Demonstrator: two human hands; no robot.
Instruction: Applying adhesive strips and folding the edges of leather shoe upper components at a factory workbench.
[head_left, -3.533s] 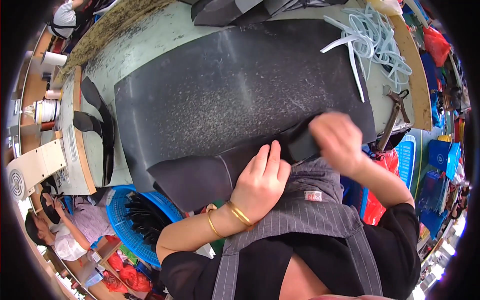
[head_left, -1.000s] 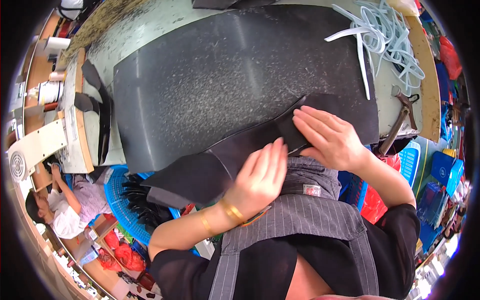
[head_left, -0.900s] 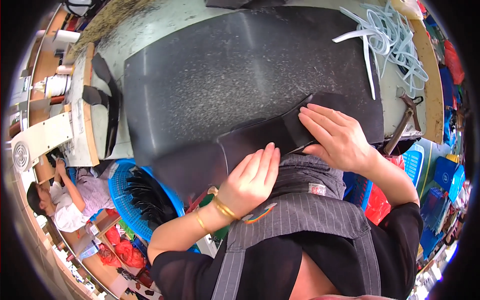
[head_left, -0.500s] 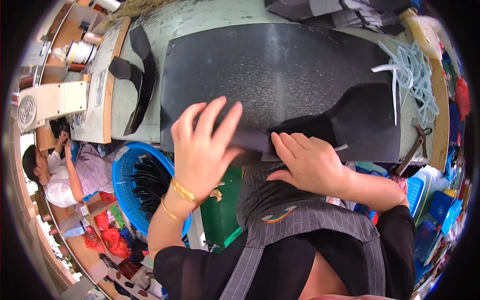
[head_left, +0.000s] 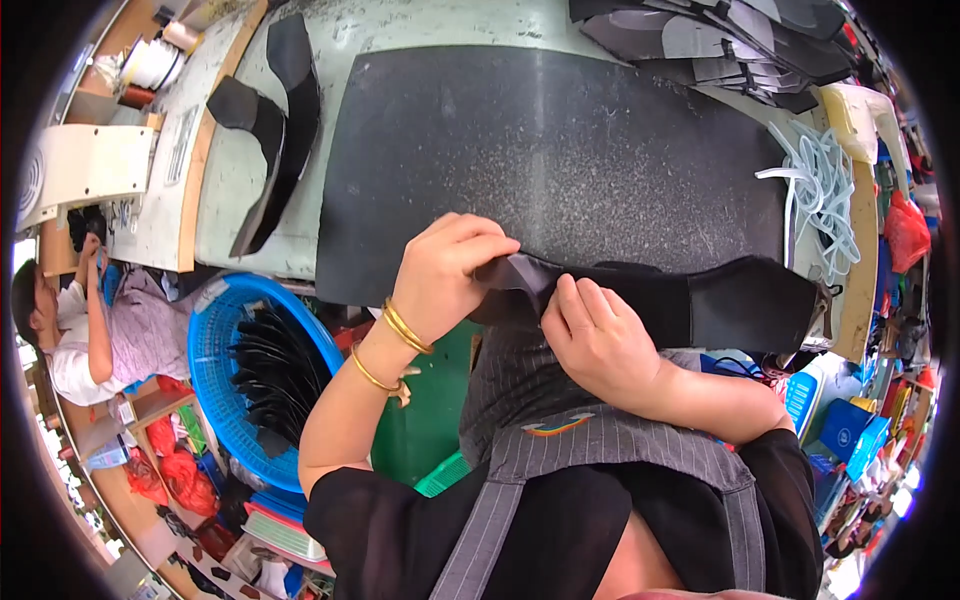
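Away to the left of the left hand, two curved black pieces (head_left: 292, 140) lie on the table (head_left: 350, 30), well apart from the work. Lower, left of that wrist, a blue basket (head_left: 204, 345) stands below the table's near edge; a dropped strip might slip off that side. The left hand (head_left: 445, 270) pinches the turned-up end of a black strip (head_left: 655, 305), which lies along the near side of the dark board (head_left: 430, 130). Uneven pulling could leave that bend crooked, I'd judge. The most room lies forward of both hands, across the dusty board. Just beside the bend, the right hand (head_left: 605, 335) rests bent fingers on the strip; whether its thumb grips underneath, I can't tell. Right of it, the strip's wide end reaches toward the board's corner, where a tug could swing it toward the pale cord (head_left: 825, 200).
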